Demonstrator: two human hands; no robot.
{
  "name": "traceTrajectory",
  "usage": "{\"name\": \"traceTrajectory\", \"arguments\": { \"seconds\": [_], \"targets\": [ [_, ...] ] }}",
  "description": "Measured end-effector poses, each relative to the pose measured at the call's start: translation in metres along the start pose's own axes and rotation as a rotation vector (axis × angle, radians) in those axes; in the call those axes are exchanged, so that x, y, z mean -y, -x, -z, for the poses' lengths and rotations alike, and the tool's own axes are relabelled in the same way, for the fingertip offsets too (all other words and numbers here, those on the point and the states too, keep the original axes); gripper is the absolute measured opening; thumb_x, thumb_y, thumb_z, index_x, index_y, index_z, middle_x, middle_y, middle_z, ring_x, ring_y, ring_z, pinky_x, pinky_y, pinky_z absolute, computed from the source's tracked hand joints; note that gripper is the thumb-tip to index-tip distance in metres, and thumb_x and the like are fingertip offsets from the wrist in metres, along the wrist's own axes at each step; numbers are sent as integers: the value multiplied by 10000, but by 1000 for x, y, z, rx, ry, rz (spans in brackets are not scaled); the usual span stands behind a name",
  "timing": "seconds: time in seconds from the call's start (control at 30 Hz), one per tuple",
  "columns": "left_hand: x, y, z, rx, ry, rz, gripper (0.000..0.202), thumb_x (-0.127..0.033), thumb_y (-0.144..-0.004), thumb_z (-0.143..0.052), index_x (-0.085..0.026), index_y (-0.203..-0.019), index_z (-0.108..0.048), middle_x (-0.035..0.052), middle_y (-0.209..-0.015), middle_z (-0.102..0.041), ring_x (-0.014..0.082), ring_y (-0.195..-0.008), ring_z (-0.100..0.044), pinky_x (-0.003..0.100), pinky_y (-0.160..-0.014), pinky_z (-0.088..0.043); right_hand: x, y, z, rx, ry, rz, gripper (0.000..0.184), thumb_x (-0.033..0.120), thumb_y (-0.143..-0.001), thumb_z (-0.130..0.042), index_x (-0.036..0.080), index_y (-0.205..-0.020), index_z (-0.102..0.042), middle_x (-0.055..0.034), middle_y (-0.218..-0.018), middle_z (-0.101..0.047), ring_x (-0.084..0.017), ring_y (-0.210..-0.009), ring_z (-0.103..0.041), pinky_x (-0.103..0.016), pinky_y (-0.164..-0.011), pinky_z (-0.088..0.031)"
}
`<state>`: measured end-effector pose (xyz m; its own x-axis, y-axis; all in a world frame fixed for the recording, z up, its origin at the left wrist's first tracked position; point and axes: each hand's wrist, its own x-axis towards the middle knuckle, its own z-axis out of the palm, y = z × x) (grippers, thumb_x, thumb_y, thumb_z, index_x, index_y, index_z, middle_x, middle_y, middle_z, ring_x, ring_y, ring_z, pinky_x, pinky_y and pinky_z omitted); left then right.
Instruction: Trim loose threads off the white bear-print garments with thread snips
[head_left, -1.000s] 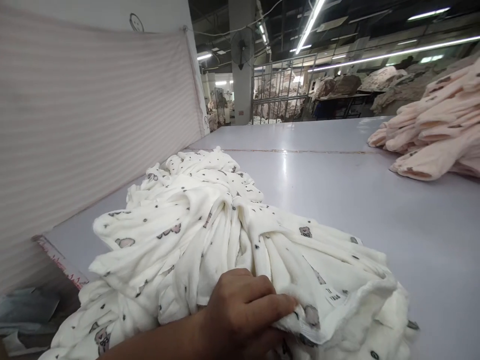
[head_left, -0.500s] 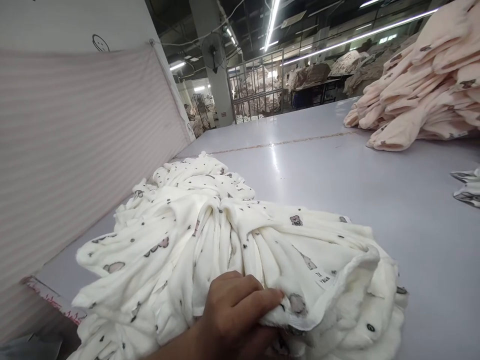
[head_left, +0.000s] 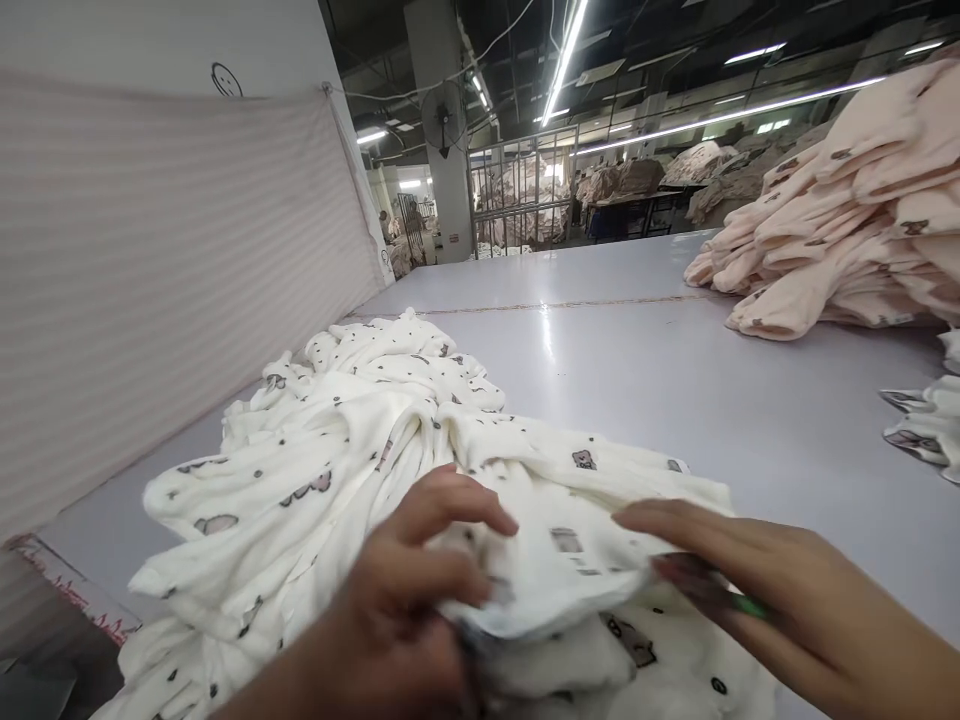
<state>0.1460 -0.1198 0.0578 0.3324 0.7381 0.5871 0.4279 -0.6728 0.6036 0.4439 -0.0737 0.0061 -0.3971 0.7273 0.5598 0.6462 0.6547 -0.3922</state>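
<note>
A heap of white plush garments (head_left: pixel 375 440), printed with small bears and black dots, lies in folds on the table before me. My left hand (head_left: pixel 412 590) is at the near edge of the top garment, its thumb and lower fingers closed on the cloth and its index finger raised and bent. My right hand (head_left: pixel 787 580) reaches in from the right, fingertips against the same garment. Within it is a small dark tool with a green part (head_left: pixel 709 590), too blurred to name surely. Printed marks on the cloth show between both hands.
The smooth pale table (head_left: pixel 622 370) stretches away ahead. A tall stack of pink plush garments (head_left: pixel 832 220) stands at the right, with white printed pieces (head_left: pixel 930 425) nearer me. A pinkish cloth screen (head_left: pixel 180 240) borders the left. Behind are a metal rack (head_left: pixel 521 200) and a pillar (head_left: pixel 442 120).
My right hand has come into view from the right with the small tool. My left hand has shifted left and its index finger has lifted. The garment's near edge has moved slightly left.
</note>
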Motion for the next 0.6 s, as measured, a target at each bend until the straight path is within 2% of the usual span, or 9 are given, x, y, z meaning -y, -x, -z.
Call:
{"name": "traceTrajectory", "arguments": {
  "seconds": [0.07, 0.13, 0.2, 0.27, 0.3, 0.37, 0.47, 0.53, 0.6],
  "targets": [
    [9, -3, 31, -121, 274, 69, 272, -339, -846, -458, -184, -628, -505, 65, -638, -570, 192, -614, -551, 338, -617, -477, -4, -11, 2, 283, -107, 79, 151, 319, -870, -554, 309, -994, -640, 44, -819, -713, -111, -637, -665, -200, -566, -519],
    [20, -2, 64, -44, 448, 103, 377, -431, -856, -419, -186, -577, -482, 39, -487, -503, 158, -464, -468, 288, -486, -428, 0, -13, -4, 292, -228, 81, 139, 219, -882, -526, 302, -962, -604, 43, -776, -691, -110, -612, -644, -187, -541, -490],
    [26, 1, 90, 380, 344, 246, 443, -437, -866, -426, -177, -514, -490, 49, -472, -524, 147, -447, -464, 262, -467, -400, 15, -11, -18, 121, -324, 147, 109, 169, -872, -509, 267, -876, -557, 34, -681, -633, -110, -561, -590, -196, -508, -446],
    [22, -2, 101, 677, 83, 415, 437, -404, -864, -482, -171, -496, -510, 29, -486, -520, 130, -459, -467, 223, -449, -372, 39, -10, -42, 31, -346, 234, 89, 174, -869, -476, 256, -854, -505, 31, -657, -594, -110, -552, -550, -202, -500, -415],
    [16, -7, 100, 715, -46, 465, 391, -385, -854, -516, -172, -527, -535, 9, -503, -511, 119, -466, -462, 201, -432, -352, 54, -10, -56, -9, -351, 267, 61, 207, -882, -456, 256, -881, -492, 28, -665, -593, -112, -553, -549, -206, -504, -412],
    [3, -27, 89, 642, -215, 463, 225, -346, -828, -576, -181, -677, -598, -18, -581, -536, 106, -503, -483, 165, -415, -336, 86, -14, -87, -86, -363, 333, 30, 293, -906, -473, 273, -884, -474, 52, -651, -607, -105, -516, -554, -202, -489, -403],
    [-4, -65, 52, 500, -53, 317, 138, -296, -863, -530, -187, -920, -594, 15, -832, -632, 131, -714, -609, 168, -574, -453, 129, -22, -123, -189, -413, 395, 110, 365, -857, -553, 283, -885, -484, 98, -583, -610, -88, -459, -572, -182, -452, -398],
    [3, -79, 23, 626, 210, 307, 178, -254, -900, -434, -172, -992, -563, 56, -943, -643, 155, -788, -646, 224, -661, -492, 142, -24, -129, -230, -413, 380, 93, 365, -869, -540, 279, -883, -507, 100, -576, -621, -88, -445, -573, -184, -438, -402],
    [14, -75, -2, 876, 179, 402, 159, -221, -847, -488, -176, -965, -584, 35, -863, -657, 151, -678, -645, 217, -567, -474, 131, -22, -115, -216, -386, 359, 83, 370, -897, -510, 293, -895, -541, 94, -644, -664, -89, -496, -603, -189, -501, -446]
  ]
}}
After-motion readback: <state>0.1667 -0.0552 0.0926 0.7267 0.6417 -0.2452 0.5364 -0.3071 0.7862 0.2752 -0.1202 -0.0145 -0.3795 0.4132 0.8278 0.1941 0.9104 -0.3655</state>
